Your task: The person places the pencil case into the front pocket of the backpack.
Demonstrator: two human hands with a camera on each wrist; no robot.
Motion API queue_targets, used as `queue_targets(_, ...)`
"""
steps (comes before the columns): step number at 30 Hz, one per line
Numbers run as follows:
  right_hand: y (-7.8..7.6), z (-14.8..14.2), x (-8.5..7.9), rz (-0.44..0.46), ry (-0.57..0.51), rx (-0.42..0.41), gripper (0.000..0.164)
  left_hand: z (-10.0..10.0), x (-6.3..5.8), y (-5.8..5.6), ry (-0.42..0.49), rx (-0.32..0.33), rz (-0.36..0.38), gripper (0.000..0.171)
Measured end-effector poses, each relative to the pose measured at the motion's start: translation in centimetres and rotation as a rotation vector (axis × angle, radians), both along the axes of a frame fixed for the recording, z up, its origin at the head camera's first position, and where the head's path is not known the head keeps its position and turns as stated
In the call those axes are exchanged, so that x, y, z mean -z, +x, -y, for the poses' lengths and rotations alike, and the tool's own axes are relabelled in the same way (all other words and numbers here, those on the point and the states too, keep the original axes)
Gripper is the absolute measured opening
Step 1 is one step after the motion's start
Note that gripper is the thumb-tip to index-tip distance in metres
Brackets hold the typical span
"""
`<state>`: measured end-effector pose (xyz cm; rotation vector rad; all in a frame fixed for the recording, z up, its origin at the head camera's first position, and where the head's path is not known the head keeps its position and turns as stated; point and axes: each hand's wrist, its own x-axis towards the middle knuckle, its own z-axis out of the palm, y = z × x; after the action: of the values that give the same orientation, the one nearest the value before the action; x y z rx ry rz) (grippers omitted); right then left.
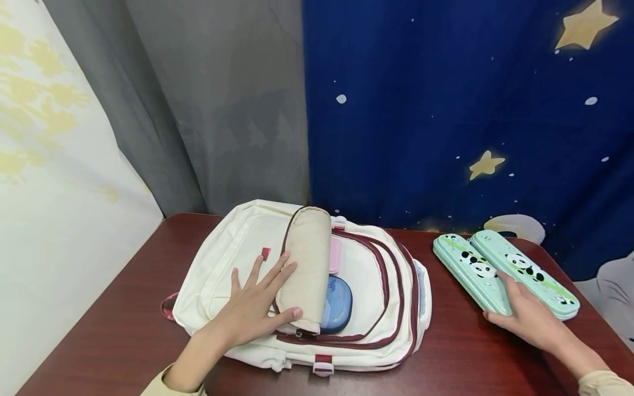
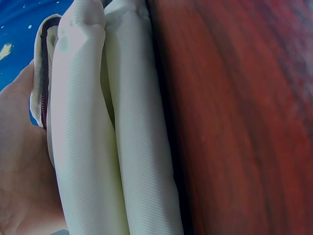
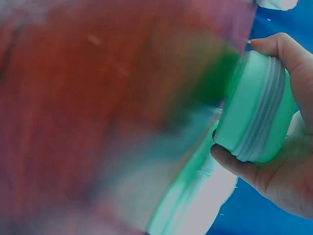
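A white backpack [image 1: 238,236] with dark red zips lies flat on the table, its front pocket unzipped. The pocket's beige flap [image 1: 308,264] is folded back, and my left hand [image 1: 252,305] rests across its edge with fingers spread. Inside the pocket show a blue rounded case [image 1: 339,305] and a pink item [image 1: 335,256], both partly hidden by the flap. On the right, my right hand [image 1: 530,316] grips the near end of a mint green panda pencil case [image 1: 465,264], thumb on one side and fingers on the other. In the right wrist view that zipped case [image 3: 252,107] sits between thumb and fingers.
A second mint green panda pencil case [image 1: 525,269] lies just right of the gripped one. Dark red wooden table [image 1: 124,308] surrounds the backpack. Behind it hang a grey curtain [image 1: 233,110] and a blue starry curtain [image 1: 421,137].
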<state>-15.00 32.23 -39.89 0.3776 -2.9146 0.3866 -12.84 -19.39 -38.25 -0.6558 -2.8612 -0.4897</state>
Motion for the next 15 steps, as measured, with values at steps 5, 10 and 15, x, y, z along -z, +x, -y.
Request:
queue_targets(5,0.6,0.3,-1.7,-0.064,-0.002,-0.020,0.094,0.0,0.0,0.0,0.000,0.001,0.000,0.080)
queue_targets(10,1.3,1.6,-3.8,-0.132,-0.051,-0.043,0.096,-0.1,0.0,0.0,0.001,0.004,-0.005,0.080)
queue_targets(15,2.3,4.6,-5.3,-0.208,-0.098,-0.143,0.099,-0.1,0.0,0.1,0.005,0.003,-0.011,0.080)
